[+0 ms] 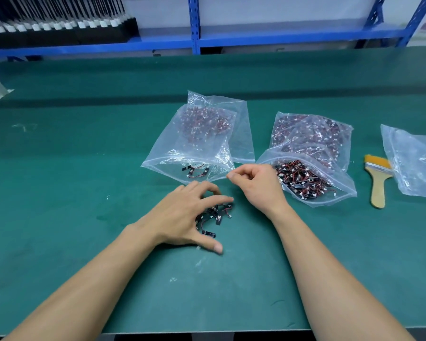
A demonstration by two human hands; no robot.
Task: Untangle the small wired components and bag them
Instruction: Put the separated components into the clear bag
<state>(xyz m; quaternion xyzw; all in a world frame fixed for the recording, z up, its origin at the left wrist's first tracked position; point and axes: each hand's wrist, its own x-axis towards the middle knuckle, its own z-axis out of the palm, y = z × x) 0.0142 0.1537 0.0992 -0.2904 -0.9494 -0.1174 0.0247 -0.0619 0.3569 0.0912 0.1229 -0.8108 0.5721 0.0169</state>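
Mid-frame, our left hand [182, 217] clawed round the wired parts [218, 217]. Our right hand [253, 185] curled at the mouth of the bag [182, 148]; we couldn't tell its grip.

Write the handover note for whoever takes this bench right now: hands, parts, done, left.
Left hand: fingers curled over the loose tangle on the mat.
Right hand: appears to pinch the lip of the near-left bag.
Done: a few pieces lie in that bag.
Left: separate the tangle, bag it; the full open bag at right holds many more.
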